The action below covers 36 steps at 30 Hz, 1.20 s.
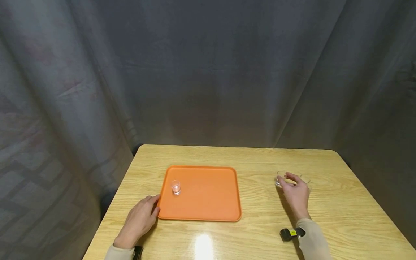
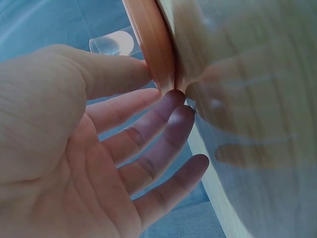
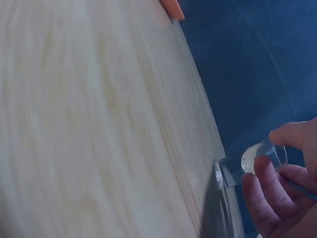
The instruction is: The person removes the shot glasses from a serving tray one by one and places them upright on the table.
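My right hand point(image 1: 296, 195) holds a small clear shot glass point(image 1: 278, 180) between thumb and fingers, toward the right of the table. In the right wrist view, the shot glass point(image 3: 267, 152) stands upright, its base right at the tabletop. At the left edge of the orange tray point(image 1: 208, 195) is my left hand point(image 1: 139, 221). Seen from the left wrist, the left thumb and fingertips point(image 2: 174, 98) touch the tray's rim point(image 2: 157, 44), the fingers spread and loosely bent. Another clear shot glass point(image 1: 176, 187) sits upright on the tray's left side.
Faint rims of more clear glasses point(image 1: 305, 177) show just behind my right hand, partly hidden by it. The light wood table point(image 1: 260, 234) has rounded far corners. Grey curtains point(image 1: 208, 79) hang beyond its back edge and at both sides.
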### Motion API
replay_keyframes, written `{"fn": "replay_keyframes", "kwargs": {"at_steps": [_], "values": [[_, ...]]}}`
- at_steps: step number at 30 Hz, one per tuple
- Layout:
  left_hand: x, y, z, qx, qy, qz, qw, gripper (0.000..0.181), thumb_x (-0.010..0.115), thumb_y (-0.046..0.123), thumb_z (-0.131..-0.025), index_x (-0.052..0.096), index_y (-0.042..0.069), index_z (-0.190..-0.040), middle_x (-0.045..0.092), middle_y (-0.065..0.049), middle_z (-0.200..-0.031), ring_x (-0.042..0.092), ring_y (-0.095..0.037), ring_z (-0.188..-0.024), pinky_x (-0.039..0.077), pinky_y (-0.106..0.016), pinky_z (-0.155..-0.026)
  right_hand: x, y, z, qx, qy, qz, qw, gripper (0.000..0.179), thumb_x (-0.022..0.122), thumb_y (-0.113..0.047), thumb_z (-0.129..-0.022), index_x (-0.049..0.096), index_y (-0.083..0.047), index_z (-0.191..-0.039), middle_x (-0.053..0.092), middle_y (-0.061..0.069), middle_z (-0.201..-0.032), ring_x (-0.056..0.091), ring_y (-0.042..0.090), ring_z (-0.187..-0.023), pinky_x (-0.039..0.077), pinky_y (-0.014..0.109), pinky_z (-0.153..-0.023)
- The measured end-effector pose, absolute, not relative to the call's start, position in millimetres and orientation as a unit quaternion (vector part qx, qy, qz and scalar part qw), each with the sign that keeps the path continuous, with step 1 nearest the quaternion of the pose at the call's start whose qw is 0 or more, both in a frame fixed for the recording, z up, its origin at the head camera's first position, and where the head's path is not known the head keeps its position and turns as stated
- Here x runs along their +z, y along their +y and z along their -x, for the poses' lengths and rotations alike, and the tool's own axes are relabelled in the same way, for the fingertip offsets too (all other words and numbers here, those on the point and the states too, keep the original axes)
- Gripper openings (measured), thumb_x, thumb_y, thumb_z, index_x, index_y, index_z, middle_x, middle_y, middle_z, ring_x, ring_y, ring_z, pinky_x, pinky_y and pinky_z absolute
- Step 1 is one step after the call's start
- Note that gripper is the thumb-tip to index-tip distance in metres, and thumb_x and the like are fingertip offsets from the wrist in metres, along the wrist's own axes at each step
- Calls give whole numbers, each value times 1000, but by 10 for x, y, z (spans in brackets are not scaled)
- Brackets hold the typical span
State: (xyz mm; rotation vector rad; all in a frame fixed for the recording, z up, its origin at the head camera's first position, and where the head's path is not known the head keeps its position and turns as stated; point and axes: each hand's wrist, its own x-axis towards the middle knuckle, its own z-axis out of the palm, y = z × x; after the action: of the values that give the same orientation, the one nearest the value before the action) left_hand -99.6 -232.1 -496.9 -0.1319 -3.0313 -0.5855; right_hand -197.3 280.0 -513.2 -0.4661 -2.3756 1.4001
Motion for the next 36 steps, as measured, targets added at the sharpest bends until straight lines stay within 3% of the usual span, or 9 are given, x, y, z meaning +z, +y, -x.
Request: {"fn": "replay_keyframes", "kwargs": {"at_steps": [3,6,9,11,13,19,25,30,36], "values": [[-4968,-2318,999,-189,-981,43,22,42,73,12,-99,67,-1,-139,73,-14,-119,71,-35,-110,59,-54,-91,-5120,2836,1953,462,-850,168,189,49,80,-31,-96,73,2,-131,74,24,-128,57,-20,-66,48,8,-56],[-4964,-2317,1002,-188,-981,43,22,42,73,12,-99,68,-1,-139,73,-14,-118,72,-35,-110,60,-54,-91,-5110,2856,1930,418,-868,168,211,46,80,-32,-95,76,1,-127,78,21,-122,73,2,-76,49,15,-64],[-4960,-2316,1003,-187,-981,42,23,42,73,11,-99,68,-1,-139,73,-14,-118,72,-35,-110,60,-53,-91,-5093,2868,1899,387,-880,166,218,45,77,-32,-96,75,3,-126,78,23,-120,77,38,-99,58,38,-80],[-4963,-2316,1002,-187,-981,42,23,42,73,12,-99,68,-1,-139,73,-14,-119,72,-35,-110,60,-53,-91,-5084,2880,1877,374,-887,167,215,46,75,-32,-98,74,4,-127,77,25,-122,72,50,-110,57,53,-87],[-4968,-2316,1000,-187,-981,42,21,42,73,12,-99,67,-1,-139,73,-15,-119,72,-35,-111,59,-54,-92,-5072,2898,1858,364,-890,169,215,46,73,-32,-98,73,5,-127,76,25,-121,72,52,-108,56,59,-89],[-4971,-2318,997,-188,-981,41,20,42,73,12,-99,67,-1,-139,73,-15,-120,71,-35,-112,59,-54,-92,-5021,2965,1827,338,-896,174,230,42,74,-29,-96,76,5,-121,76,32,-114,63,35,-71,44,38,-64],[-4972,-2321,996,-189,-981,39,21,43,73,12,-99,67,0,-140,73,-14,-119,71,-35,-111,60,-54,-91,-4997,2987,1812,321,-900,171,241,37,74,-25,-95,78,6,-116,73,34,-120,58,34,-73,42,40,-67],[-4976,-2324,997,-190,-981,40,23,43,73,12,-99,67,-1,-140,73,-15,-120,71,-36,-112,60,-54,-91,-4994,3006,1802,318,-903,171,232,39,74,-26,-95,77,5,-117,75,34,-109,51,29,-63,39,40,-64],[-4974,-2324,997,-186,-981,42,27,43,74,12,-99,67,-1,-139,73,-14,-118,72,-35,-109,60,-53,-90,-5017,3018,1793,315,-904,169,234,41,76,-27,-92,77,6,-117,73,36,-118,61,39,-74,46,49,-71]]}}
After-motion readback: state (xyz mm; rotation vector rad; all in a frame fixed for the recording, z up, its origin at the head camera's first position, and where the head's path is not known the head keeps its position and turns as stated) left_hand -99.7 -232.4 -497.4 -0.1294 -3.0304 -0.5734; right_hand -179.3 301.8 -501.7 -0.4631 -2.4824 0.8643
